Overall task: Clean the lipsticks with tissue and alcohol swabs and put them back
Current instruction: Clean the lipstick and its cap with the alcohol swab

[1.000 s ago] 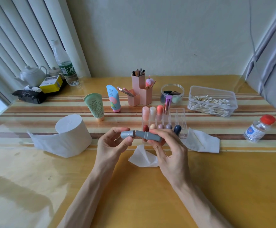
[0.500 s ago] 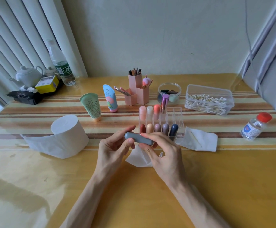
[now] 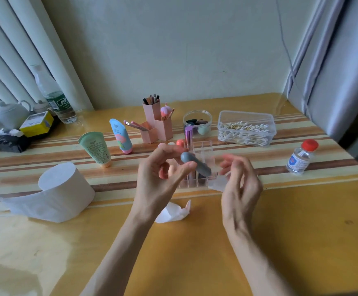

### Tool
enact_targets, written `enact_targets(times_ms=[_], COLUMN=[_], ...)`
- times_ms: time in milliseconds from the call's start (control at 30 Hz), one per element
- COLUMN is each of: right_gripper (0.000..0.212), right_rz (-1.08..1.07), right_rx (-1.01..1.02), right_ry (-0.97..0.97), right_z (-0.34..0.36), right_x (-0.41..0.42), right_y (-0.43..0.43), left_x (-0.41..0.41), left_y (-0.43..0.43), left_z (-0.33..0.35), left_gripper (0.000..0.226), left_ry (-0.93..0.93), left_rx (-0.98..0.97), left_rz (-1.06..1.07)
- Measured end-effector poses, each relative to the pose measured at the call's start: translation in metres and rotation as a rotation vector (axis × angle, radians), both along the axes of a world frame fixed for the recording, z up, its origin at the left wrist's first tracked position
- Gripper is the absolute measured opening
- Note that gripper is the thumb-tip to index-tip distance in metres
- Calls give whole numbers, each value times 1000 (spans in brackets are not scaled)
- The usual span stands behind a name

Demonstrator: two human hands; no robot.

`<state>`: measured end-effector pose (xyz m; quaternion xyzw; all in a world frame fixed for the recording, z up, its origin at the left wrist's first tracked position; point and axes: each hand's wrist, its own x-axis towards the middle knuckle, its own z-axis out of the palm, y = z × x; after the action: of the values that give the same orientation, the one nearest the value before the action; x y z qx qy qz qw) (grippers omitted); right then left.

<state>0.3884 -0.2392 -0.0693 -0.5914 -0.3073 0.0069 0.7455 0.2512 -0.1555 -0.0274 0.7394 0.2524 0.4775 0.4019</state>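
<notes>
Crumpled tissue (image 3: 171, 212) lies toward the worktop's (image 3: 291, 231) near edge. The right hand (image 3: 237, 184) has just let go, fingers loose and empty. The left hand (image 3: 159, 178) alone pinches the capped grey lipstick (image 3: 195, 165) above the clear organiser (image 3: 205, 146), where other lipsticks stand. It looks ready to slot back. Toward the far edge, a jar (image 3: 197, 116) holds sponges and the box (image 3: 246, 116) holds swabs.

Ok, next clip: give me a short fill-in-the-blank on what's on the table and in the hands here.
1. Only one hand holds the grey lipstick: the ___ one.
2. The small bottle near the table's right edge has a ___ cap.
3. The brush holder behind the clear organizer is coloured ___.
Missing words: left; red; pink.
</notes>
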Motion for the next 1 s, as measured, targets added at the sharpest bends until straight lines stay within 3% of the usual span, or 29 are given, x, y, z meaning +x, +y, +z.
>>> enact_targets(times_ms=[100, 233, 600, 867, 933, 1000], right_gripper=[33, 34, 34, 32, 33, 37], right_rz=[-146, -150, -89, -76, -66, -46], right_rx=[-33, -116, -163, -192, -201, -203], right_ry=[208, 300, 326, 302, 307, 316], right_z=[-1, -6, -7, -8, -6, -3], right_x=[23, 35, 36, 33, 32, 31], right_y=[5, 11, 14, 15, 14, 12], left_x=[33, 56, 52, 54, 51, 39], left_y=[3, 8, 14, 15, 13, 8], left_z=[3, -3, -17, -32, -33, -31], left_gripper=[22, 20, 23, 39, 52, 48], left_ry=[269, 442, 517, 617, 576, 444], left_rx=[186, 420, 395, 605, 601, 561], left_rz=[-23, 81, 64, 198, 211, 241])
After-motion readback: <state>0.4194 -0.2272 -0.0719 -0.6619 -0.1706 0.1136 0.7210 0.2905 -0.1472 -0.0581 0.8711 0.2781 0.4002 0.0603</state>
